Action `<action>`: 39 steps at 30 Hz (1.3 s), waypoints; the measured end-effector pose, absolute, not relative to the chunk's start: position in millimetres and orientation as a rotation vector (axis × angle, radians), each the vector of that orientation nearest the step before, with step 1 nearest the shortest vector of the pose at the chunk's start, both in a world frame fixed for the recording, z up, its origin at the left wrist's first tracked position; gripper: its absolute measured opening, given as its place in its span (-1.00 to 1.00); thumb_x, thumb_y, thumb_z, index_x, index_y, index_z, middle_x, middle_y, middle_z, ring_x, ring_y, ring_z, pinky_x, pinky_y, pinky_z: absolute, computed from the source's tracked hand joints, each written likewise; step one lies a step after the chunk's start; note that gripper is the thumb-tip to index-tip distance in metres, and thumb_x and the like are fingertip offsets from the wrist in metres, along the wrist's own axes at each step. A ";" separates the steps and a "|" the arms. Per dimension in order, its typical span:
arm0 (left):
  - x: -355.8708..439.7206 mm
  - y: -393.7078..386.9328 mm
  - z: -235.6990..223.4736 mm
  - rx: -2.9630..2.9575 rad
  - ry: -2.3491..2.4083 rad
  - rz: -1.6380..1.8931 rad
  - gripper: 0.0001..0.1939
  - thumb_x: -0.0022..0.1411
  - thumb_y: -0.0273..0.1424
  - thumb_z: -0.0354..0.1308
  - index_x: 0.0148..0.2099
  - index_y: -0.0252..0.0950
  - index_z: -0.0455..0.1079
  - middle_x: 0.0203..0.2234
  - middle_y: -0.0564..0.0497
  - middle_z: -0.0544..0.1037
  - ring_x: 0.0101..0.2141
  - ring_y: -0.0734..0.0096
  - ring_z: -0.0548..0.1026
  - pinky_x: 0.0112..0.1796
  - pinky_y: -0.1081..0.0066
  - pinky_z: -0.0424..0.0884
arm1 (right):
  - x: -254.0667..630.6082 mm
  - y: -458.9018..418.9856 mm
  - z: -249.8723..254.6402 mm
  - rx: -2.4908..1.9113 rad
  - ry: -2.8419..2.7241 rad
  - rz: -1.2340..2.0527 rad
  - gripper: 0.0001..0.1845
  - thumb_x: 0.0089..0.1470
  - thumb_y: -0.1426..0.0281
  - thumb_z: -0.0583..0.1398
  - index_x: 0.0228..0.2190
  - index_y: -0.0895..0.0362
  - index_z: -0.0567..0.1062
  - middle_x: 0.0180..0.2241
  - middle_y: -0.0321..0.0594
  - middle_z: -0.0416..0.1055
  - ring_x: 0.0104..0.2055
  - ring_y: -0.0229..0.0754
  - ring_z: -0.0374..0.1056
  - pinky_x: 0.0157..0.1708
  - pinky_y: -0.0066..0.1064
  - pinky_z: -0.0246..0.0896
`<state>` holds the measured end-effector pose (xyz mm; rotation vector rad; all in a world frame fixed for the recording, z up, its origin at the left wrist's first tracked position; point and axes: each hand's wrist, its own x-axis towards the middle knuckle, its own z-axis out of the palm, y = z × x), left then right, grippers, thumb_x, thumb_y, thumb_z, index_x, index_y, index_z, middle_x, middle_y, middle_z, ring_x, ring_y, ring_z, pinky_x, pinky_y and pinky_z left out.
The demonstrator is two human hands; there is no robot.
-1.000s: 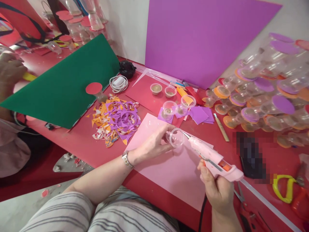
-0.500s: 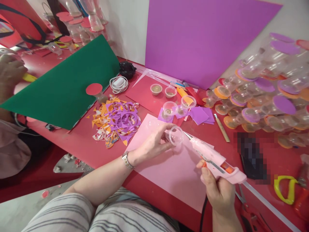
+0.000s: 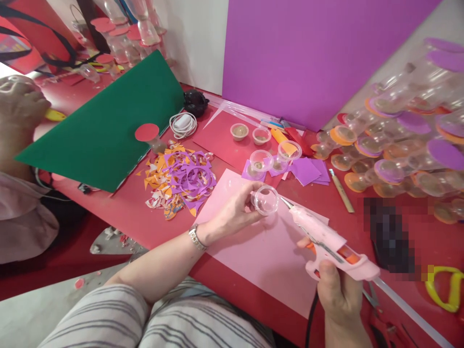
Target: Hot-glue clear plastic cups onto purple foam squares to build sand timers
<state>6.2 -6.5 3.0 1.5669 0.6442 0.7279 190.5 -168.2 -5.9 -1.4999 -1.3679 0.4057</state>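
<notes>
My left hand (image 3: 235, 209), with a watch on its wrist, grips a small clear plastic cup (image 3: 267, 200) by its side, the round mouth turned up towards me. In my right hand (image 3: 335, 287) is a pink hot glue gun (image 3: 326, 241), my fingers wrapped round its handle near the orange trigger. The metal nozzle points at the cup's rim, close beside it; whether they touch I cannot tell. A long translucent glue stick (image 3: 409, 307) sticks out of the gun's back end. Beneath both hands lies a pink sheet (image 3: 250, 261) on the red table.
Paper scraps (image 3: 188, 176) are heaped left of the pink sheet, before a green board (image 3: 108, 130). Cups with sand-like filling (image 3: 239, 131) stand behind. Stacked plastic hourglass shapes (image 3: 406, 130), a craft knife (image 3: 341, 191) and yellow-handled scissors (image 3: 445, 290) are at right. Another person's hand (image 3: 21, 104) is at far left.
The view has shifted slightly, so most things appear a little further right. Both hands keep their hold, and the nozzle stays near the cup's rim.
</notes>
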 end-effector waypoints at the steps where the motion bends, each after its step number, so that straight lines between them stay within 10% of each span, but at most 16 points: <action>1: 6.5 -6.6 3.4 1.555 0.655 0.725 -0.60 0.21 -0.37 0.26 0.06 -0.25 0.29 -0.12 -0.06 0.45 -0.26 0.45 0.40 -0.21 0.38 0.39 | 189.9 -167.6 -4.9 -1.505 -1.374 0.410 -0.71 0.32 0.21 0.09 -0.23 0.12 0.52 -0.36 -0.17 0.50 -0.51 -0.26 0.35 -0.62 -0.47 0.22; 8: 8.7 -7.9 3.2 1.477 0.670 0.739 -0.61 0.22 -0.28 0.27 0.06 -0.24 0.33 -0.13 -0.05 0.47 -0.36 0.50 0.38 -0.31 0.40 0.37 | 191.8 -170.4 -9.5 -1.473 -1.391 0.388 -0.75 0.28 0.23 0.14 -0.17 0.12 0.52 -0.29 -0.06 0.52 -0.28 -0.06 0.52 -0.60 -0.42 0.30; 39: 6.7 -6.9 3.2 1.574 0.649 0.764 -0.62 0.24 -0.39 0.21 0.09 -0.24 0.27 0.00 -0.12 0.47 -0.27 0.47 0.43 -0.22 0.40 0.39 | 191.0 -163.8 -0.2 -1.543 -1.497 0.247 -0.77 0.30 0.27 0.13 -0.33 0.11 0.49 -0.54 -0.21 0.51 -0.52 -0.19 0.45 -0.55 -0.42 0.37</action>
